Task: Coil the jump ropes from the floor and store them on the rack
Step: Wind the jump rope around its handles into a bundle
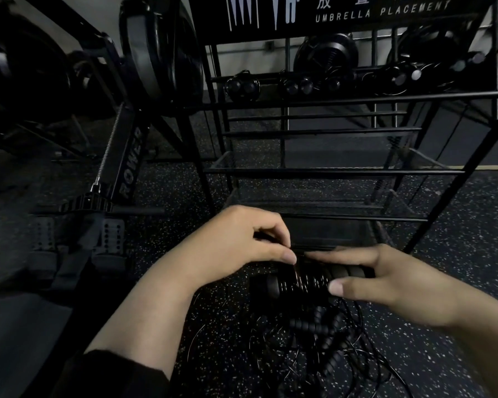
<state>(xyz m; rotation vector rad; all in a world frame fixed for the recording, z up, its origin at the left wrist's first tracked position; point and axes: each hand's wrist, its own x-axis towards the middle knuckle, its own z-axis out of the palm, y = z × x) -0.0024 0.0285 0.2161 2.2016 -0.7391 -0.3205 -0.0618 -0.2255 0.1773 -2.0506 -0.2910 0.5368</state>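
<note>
I hold a jump rope's black ribbed handles [302,280] side by side in front of me, thin cable wound around them in several turns. My right hand [385,280] grips the handles from the right, thumb under, fingers over. My left hand [242,242] pinches the thin cable just above the wound part. Below my hands a tangle of more jump ropes [322,343] lies on the speckled floor, with black ribbed handles and loose thin wire loops. The black metal rack [328,172] stands right ahead, with wound ropes [296,86] stored on its top bar.
A rowing machine [127,168] with footrests stands at the left, close to the rack. Round black fan-like units [325,53] sit behind the rack. A sign reading "UMBRELLA PLACEMENT" tops the rack. The floor [457,254] is dark speckled rubber.
</note>
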